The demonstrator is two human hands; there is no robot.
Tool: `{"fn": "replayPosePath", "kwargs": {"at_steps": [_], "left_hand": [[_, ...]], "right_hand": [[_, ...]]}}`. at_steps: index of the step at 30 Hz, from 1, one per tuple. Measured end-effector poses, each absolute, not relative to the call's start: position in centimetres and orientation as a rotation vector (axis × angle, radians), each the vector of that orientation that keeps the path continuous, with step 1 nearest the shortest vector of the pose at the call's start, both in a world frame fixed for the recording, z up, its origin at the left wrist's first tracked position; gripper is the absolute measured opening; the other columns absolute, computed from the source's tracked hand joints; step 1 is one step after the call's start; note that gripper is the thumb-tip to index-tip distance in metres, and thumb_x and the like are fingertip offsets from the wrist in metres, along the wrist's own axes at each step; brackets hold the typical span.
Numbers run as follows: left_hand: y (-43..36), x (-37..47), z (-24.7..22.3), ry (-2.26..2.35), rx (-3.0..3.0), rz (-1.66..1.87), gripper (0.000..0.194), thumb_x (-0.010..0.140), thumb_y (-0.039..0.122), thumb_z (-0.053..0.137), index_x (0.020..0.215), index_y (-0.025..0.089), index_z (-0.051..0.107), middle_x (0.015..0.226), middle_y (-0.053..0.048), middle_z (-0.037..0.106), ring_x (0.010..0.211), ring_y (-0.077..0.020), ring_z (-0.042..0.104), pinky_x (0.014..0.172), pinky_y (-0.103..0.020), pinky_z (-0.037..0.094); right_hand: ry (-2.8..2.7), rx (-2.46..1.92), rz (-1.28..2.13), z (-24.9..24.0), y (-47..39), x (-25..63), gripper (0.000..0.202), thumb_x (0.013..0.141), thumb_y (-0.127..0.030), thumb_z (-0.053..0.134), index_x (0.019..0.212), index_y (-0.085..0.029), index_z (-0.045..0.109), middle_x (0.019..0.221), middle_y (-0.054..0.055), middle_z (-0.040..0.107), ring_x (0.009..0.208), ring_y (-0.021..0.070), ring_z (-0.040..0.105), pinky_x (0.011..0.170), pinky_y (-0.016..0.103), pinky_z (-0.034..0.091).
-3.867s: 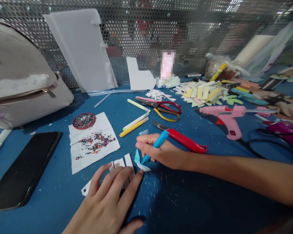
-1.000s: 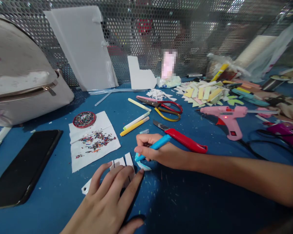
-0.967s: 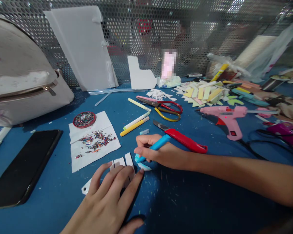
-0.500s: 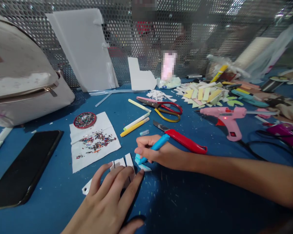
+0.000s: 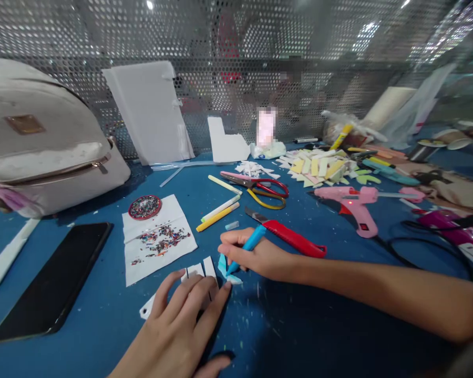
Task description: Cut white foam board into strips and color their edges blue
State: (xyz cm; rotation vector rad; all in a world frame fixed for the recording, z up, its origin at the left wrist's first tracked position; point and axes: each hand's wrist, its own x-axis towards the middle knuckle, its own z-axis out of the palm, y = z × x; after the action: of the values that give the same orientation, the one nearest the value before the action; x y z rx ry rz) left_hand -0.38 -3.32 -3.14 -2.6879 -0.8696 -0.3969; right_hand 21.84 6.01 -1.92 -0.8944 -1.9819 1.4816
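Note:
A blue marker (image 5: pixel 253 240) is held between the thumb and fingers of my right hand (image 5: pixel 260 257), its tip down on a small piece (image 5: pixel 223 265) coloured light blue. My left hand (image 5: pixel 185 320) lies with fingers spread over a white cut-out (image 5: pixel 146 308) with strips, and its index fingertip touches the white end of the blue-coloured piece. Part of the cut-out is hidden under the fingers. A pale blue cap (image 5: pixel 232 226) rests just beyond my right hand, and a red utility knife (image 5: pixel 297 238) lies behind my right wrist.
Scissors (image 5: pixel 256 189), yellow and green markers (image 5: pixel 218 217), a pink glue gun (image 5: pixel 355 202) and paper scraps (image 5: pixel 319 165) lie farther back. At left are a black phone (image 5: pixel 51 283), a tissue (image 5: pixel 136 270) with beads, and a white backpack (image 5: pixel 51 152).
The view has tilted up slightly, so more of the mesh panel shows. The marker has shifted a little over the piece, which has more blue on it. My left hand stays on the cut-out.

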Motion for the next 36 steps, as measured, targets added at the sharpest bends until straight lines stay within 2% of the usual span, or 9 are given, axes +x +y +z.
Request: {"fn": "replayPosePath", "kwargs": {"at_steps": [4,8,10,13,17,20,25,28,36], "left_hand": [[-3.7,-0.4,-3.4,-0.898,-2.788,-0.597,0.05,0.102,0.051,0.049,0.137,0.016,0.06,0.117,-0.01,0.066,0.113,-0.0249,0.052,0.114,-0.042,0.015],[-3.2,-0.3,-1.6,-1.092,-2.906,-0.878,0.02,0.105,0.031,0.048,0.108,0.025,0.067,0.101,0.0,0.067,0.099,-0.0178,0.057,0.109,-0.038,0.021],[-2.2,-0.3,-0.5,-1.212,-2.915,-0.829,0.016,0.104,0.022,0.049,0.103,0.026,0.064,0.1,0.002,0.068,0.096,-0.0175,0.056,0.107,-0.04,0.02],[0.3,-0.4,0.3,-1.335,-2.915,-0.773,0.011,0.102,0.022,0.052,0.104,0.027,0.061,0.103,0.002,0.07,0.099,-0.019,0.057,0.105,-0.042,0.022],[3.8,-0.4,-0.3,-1.399,-2.944,-0.725,0.01,0.095,0.022,0.059,0.103,0.026,0.063,0.101,0.0,0.072,0.1,-0.0216,0.059,0.106,-0.048,0.023],[5.5,-0.1,-0.5,-1.39,-3.035,-0.656,0.016,0.09,0.022,0.065,0.105,0.026,0.064,0.107,0.0,0.073,0.101,-0.0214,0.062,0.107,-0.049,0.025],[6.7,0.3,0.2,-1.346,-3.245,-0.478,0.034,0.082,0.034,0.08,0.112,0.028,0.066,0.112,0.0,0.075,0.103,-0.0209,0.067,0.101,-0.04,0.037],[6.8,0.3,0.5,-1.365,-3.285,-0.424,0.04,0.08,0.035,0.081,0.115,0.027,0.065,0.111,-0.001,0.075,0.103,-0.0214,0.068,0.095,-0.038,0.041],[6.3,1.3,-0.2,-1.375,-3.244,-0.357,0.038,0.077,0.029,0.08,0.11,0.025,0.061,0.104,0.0,0.072,0.097,-0.022,0.068,0.101,-0.048,0.032]], "right_hand": [[-1.994,-0.874,1.46,-1.9,5.9,21.8,0.043,0.099,-0.044,0.056,0.066,-0.018,0.045,0.059,-0.006,0.044,0.055,0.0088,0.044,0.053,0.022,0.034],[-1.853,-0.816,1.437,-2.4,6.0,21.8,0.048,0.095,-0.051,0.059,0.063,-0.017,0.052,0.061,-0.004,0.047,0.051,0.0081,0.044,0.047,0.021,0.033],[-1.708,-0.795,1.39,-2.7,6.3,21.9,0.051,0.095,-0.055,0.057,0.062,-0.017,0.055,0.061,-0.003,0.049,0.047,0.0074,0.043,0.044,0.022,0.032],[-1.55,-0.78,1.274,-2.9,6.8,22.0,0.053,0.097,-0.057,0.051,0.061,-0.018,0.054,0.059,-0.004,0.047,0.046,0.0071,0.039,0.045,0.022,0.031],[-1.398,-0.739,1.169,-3.0,7.3,22.1,0.05,0.098,-0.055,0.05,0.063,-0.019,0.052,0.058,-0.004,0.044,0.048,0.0077,0.036,0.047,0.022,0.029],[-1.329,-0.716,1.147,-3.0,7.5,22.1,0.047,0.097,-0.054,0.05,0.065,-0.019,0.051,0.056,-0.006,0.041,0.046,0.0076,0.034,0.045,0.022,0.025],[-1.293,-0.712,1.148,-3.0,7.6,22.1,0.045,0.097,-0.052,0.048,0.065,-0.02,0.051,0.053,-0.007,0.039,0.044,0.0077,0.034,0.044,0.023,0.025],[-1.29,-0.707,1.142,-2.8,7.5,22.1,0.044,0.096,-0.051,0.049,0.066,-0.02,0.052,0.054,-0.006,0.041,0.045,0.0078,0.036,0.045,0.023,0.026],[-1.269,-0.697,1.134,-2.5,7.4,22.2,0.046,0.095,-0.057,0.053,0.066,-0.02,0.051,0.056,-0.006,0.042,0.046,0.0079,0.035,0.046,0.023,0.027]]}}
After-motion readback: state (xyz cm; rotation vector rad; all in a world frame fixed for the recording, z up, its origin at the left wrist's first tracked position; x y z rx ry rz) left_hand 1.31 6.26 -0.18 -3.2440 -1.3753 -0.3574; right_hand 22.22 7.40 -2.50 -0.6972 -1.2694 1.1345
